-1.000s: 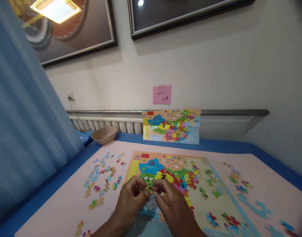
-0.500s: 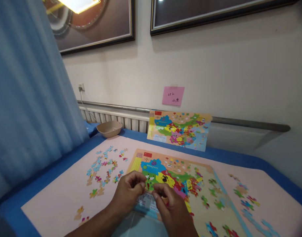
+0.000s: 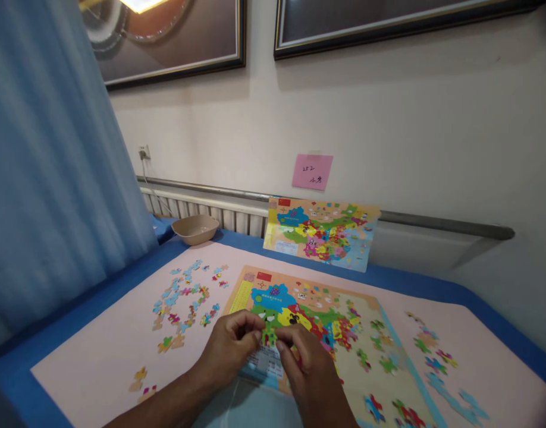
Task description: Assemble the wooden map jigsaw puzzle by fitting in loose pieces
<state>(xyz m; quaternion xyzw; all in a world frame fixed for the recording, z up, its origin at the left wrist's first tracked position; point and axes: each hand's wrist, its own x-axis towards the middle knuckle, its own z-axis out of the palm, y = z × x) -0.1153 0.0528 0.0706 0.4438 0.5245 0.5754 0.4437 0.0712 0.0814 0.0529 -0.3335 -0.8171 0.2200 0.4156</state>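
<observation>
My left hand point(image 3: 231, 351) and my right hand point(image 3: 308, 368) meet over the near edge of a colourful map puzzle board point(image 3: 380, 309). Together their fingertips pinch a small green puzzle piece point(image 3: 270, 339). The board lies flat on a pink mat point(image 3: 99, 362), and many of its pieces sit in place. Loose pieces point(image 3: 184, 297) lie scattered to the left of my left hand, and more loose pieces point(image 3: 433, 356) lie to the right of the board.
A finished map picture point(image 3: 322, 233) leans against the wall rail behind the board. A beige bowl point(image 3: 195, 229) sits at the back left. A pink note point(image 3: 312, 172) is stuck on the wall. A blue curtain point(image 3: 45, 178) hangs at the left.
Both hands stay together on the small green piece. The view has shifted, so the board and the wall sit a little differently in the picture.
</observation>
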